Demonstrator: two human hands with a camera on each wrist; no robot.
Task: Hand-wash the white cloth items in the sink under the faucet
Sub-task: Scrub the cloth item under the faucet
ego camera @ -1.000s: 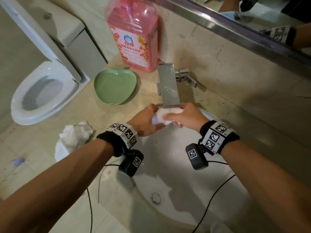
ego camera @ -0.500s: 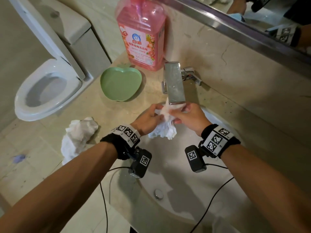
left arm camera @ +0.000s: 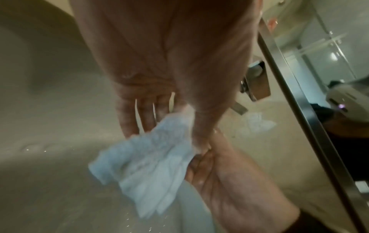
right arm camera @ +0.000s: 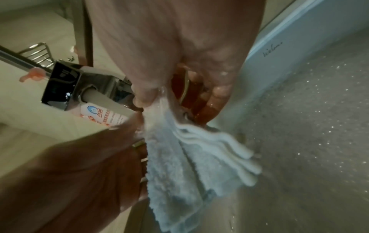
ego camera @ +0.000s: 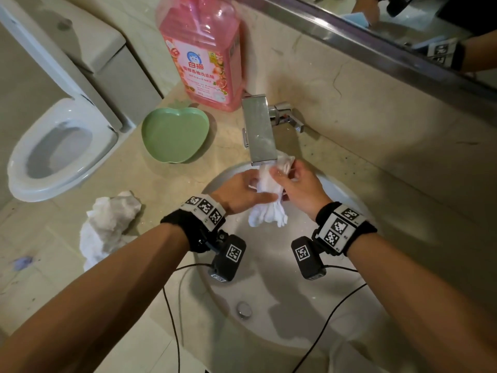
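nearest the camera two bare forearms reach in over a round white sink (ego camera: 269, 329), each wrist wrapped in a black band with checkered marker tags and a small black camera block hanging below it, thin black cables trailing down across the basin. a metal drain plug (ego camera: 244, 309) sits low in the bowl, and the wet porcelain glitters with droplets in the right wrist view. above the bowl the left hand (ego camera: 239, 191) and the right hand (ego camera: 301, 188) meet around a white cloth (ego camera: 269, 208): the left pinches it between thumb and extended fingers, the right has its thumb and curled fingers closed on the upper part, and the loose lower end hangs down in folds over the basin. the cloth's top reaches just under the spout of a square chrome faucet (ego camera: 259, 130) mounted at the back of the sink. the counter (ego camera: 150, 189) is pale beige stone with faint veins and specks; on it, left of the sink, lies a second crumpled white cloth (ego camera: 107, 227), farther back a green apple-shaped dish (ego camera: 174, 135), and behind that, against the wall, a large pink detergent bottle (ego camera: 204, 49) with a printed label. a beige stone backsplash rises behind the faucet to a metal-framed mirror (ego camera: 403, 36). beyond the counter's left edge stands a white toilet (ego camera: 56, 146) with its lid raised.
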